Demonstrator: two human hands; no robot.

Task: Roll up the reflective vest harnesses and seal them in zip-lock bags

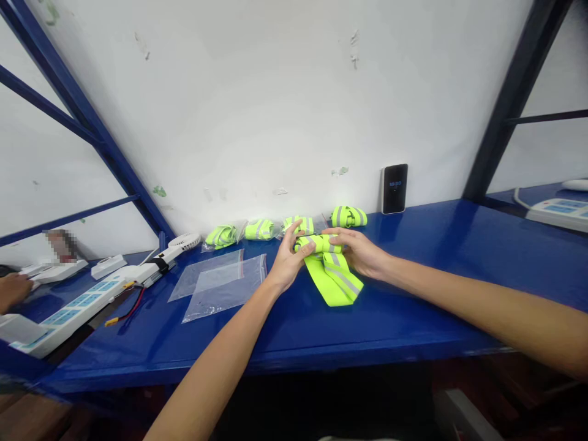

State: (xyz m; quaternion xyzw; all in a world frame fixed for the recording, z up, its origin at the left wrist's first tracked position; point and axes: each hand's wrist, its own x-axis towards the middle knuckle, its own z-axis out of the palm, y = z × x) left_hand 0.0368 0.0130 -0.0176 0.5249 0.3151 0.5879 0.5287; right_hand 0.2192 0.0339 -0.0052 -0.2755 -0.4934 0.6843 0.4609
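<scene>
Both of my hands are on a fluorescent yellow reflective strap (337, 285) with silver stripes. Its upper part is rolled into a bundle, and a loose length hangs flat on the blue table toward me. At the left end of the roll, my left hand (289, 260) grips with thumb and fingers. My right hand (361, 250) holds the other end, fingers over the top. Behind them lies another rolled yellow strap (349, 215) by the wall. Several similar rolls in clear plastic, such as a bagged roll (223, 236), line the wall to the left.
Two flat clear zip bags (225, 294) overlap left of my hands. A black-screened device (394, 188) leans on the wall. Farther left are a white power strip (73, 312), a small white fan (184, 241) and a red-black cable (133, 306). Another person's hand (13, 291) shows at the left edge.
</scene>
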